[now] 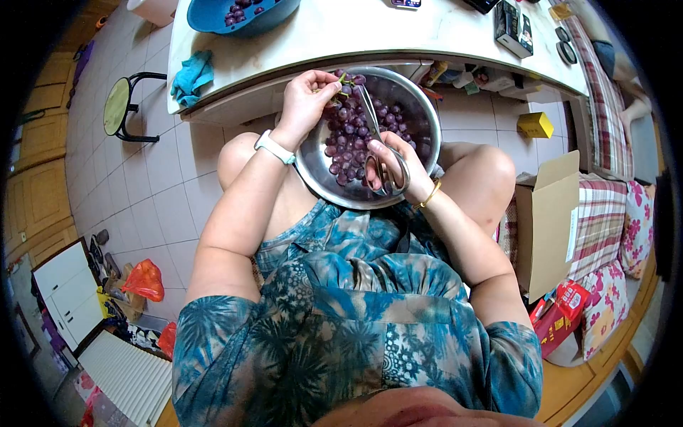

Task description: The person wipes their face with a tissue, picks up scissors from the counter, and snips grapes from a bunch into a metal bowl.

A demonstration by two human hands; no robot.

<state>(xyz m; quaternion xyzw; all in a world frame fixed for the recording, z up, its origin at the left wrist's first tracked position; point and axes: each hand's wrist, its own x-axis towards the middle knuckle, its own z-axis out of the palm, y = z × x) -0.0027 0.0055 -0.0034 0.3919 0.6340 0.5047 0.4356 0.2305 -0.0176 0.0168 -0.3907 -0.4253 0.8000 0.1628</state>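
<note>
A steel bowl rests on my lap with many loose purple grapes inside. Over its upper left rim, my left hand pinches a green grape stem that bears a few grapes. My right hand has its fingers through the handles of metal scissors above the bowl. The scissor blades point up toward the stem and lie beside its grapes; whether they touch it is too small to tell.
Beyond the bowl stands a white table with a blue basin of grapes and a teal cloth. A stool is at the left. An open cardboard box stands at the right, a yellow box farther off.
</note>
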